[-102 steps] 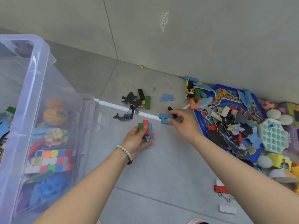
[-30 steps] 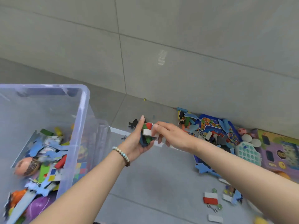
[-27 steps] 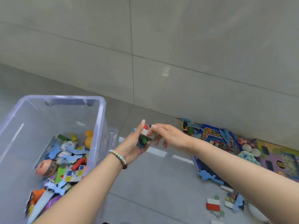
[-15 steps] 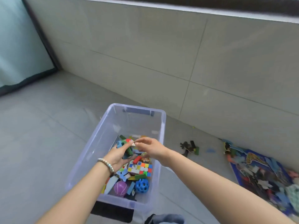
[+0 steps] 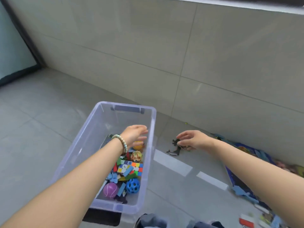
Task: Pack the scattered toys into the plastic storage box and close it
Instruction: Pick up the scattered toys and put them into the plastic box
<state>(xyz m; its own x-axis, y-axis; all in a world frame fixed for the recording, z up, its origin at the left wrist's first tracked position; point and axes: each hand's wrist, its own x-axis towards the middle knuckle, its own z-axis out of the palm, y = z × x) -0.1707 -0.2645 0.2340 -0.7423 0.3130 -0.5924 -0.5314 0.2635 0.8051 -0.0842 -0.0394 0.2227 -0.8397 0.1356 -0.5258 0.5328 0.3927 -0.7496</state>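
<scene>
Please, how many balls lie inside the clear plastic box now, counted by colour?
purple ball: 1
blue holed ball: 1
orange ball: 1
mottled ball: 1
Total: 4

Your left hand [image 5: 134, 134]: fingers relaxed, extended toward 12 o'clock | your right hand [image 5: 193, 139]: fingers loosely curled, 1 o'clock

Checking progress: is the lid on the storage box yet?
No, the storage box is open at the top, with the left hand over it.
</scene>
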